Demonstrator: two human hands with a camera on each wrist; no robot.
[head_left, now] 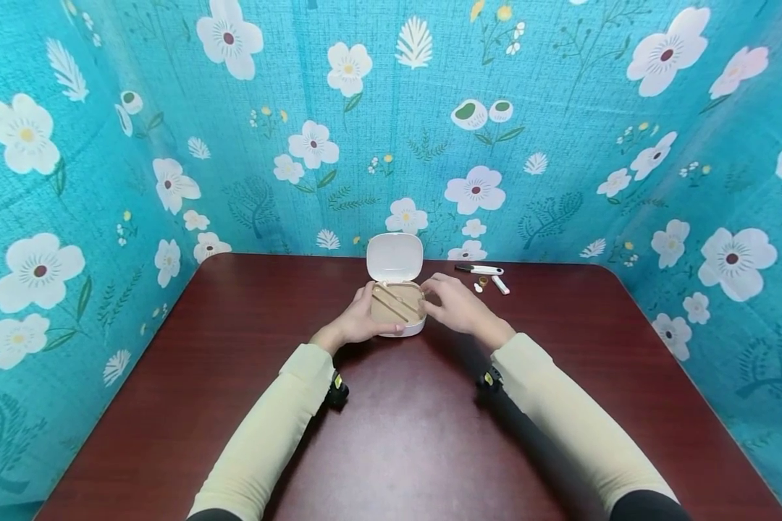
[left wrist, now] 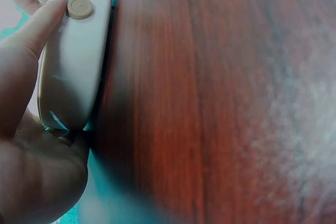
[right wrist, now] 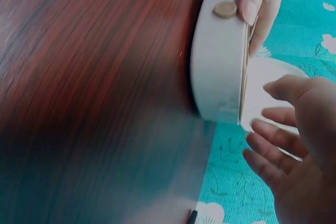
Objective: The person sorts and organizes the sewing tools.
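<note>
A small white jewelry box [head_left: 400, 330] stands near the far edge of the table with its lid [head_left: 394, 256] raised. Its beige inside [head_left: 386, 312] is crossed by slim tan divider bars. On the front wall sits a round tan button [right wrist: 226, 9]. My left hand [head_left: 355, 318] grips the box at its left side, the thumb lying along the front wall. Over the right rim hovers my right hand [head_left: 459, 304]; in the right wrist view its fingers are spread and loosely bent, with nothing between them. Whether a fingertip touches the rim, I cannot tell.
Right of the box, near the back edge, lie a black-and-white pen-like tool [head_left: 481, 269], a short white stick [head_left: 500, 285], a small gold-brown round piece [head_left: 484, 281] and a tiny white piece [head_left: 478, 287]. A blue flowered cloth [head_left: 287, 210] hangs behind the dark red table [head_left: 391, 434].
</note>
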